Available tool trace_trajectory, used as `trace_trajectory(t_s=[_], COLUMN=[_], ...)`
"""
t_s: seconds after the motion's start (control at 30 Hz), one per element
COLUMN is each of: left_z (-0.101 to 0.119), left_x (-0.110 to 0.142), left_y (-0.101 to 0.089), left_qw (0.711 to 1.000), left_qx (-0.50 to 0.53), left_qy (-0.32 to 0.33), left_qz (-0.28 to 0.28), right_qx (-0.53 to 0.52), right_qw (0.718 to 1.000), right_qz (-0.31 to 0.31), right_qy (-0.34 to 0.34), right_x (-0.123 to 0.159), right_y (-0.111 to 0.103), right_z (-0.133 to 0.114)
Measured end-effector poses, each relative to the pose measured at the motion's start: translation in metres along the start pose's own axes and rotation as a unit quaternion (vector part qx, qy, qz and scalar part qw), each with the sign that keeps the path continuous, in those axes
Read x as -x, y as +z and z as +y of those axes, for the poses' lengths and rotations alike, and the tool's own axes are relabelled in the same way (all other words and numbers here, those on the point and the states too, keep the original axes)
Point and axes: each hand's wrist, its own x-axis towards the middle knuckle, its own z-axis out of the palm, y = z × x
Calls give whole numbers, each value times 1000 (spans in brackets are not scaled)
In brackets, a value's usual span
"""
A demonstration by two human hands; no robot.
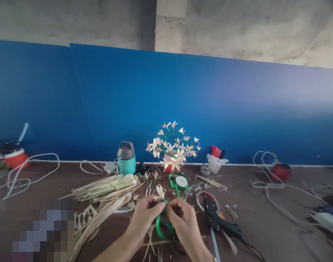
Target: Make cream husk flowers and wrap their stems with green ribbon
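Item: pale flower (160,191), one, held bloom up above the worktop (248,203), between the hands, well short of its far edge.
Left hand (141,218): fingers pinched at the flower's base. Advisable: a light grip below the petals, which look thin and liable to crease.
Right hand (185,218): fingers pinched on green ribbon (159,230) beside that base. Advisable: even tension, ribbon flat, small turns.
Ribbon loop: hanging beneath the hands; best kept free of twists and loose strips.
Ribbon spool (181,181): beyond the hands, towards the far edge.
Glue gun (222,222): right of the hands; possibly hot, wrist best kept apart.
Husk bundle (109,186): left.
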Motion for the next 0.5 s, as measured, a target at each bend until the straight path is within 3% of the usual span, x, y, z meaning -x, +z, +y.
trace_trajectory(t_s=[0.23,0.37,0.5], left_z=[4,10,14], left_x=[-1,-3,-2], left_y=[-1,-6,-9], left_qw=[1000,999,995], left_qx=[-17,-10,-4], left_qy=[15,-12,-36], left_qz=[9,-33,-95], right_qx=[-50,-165,-259], right_qw=[998,974,943], right_qz=[-18,-80,-130], right_qy=[31,130,167], right_x=[0,-5,-8], right_y=[2,-5,-12], right_z=[-3,-6,-3])
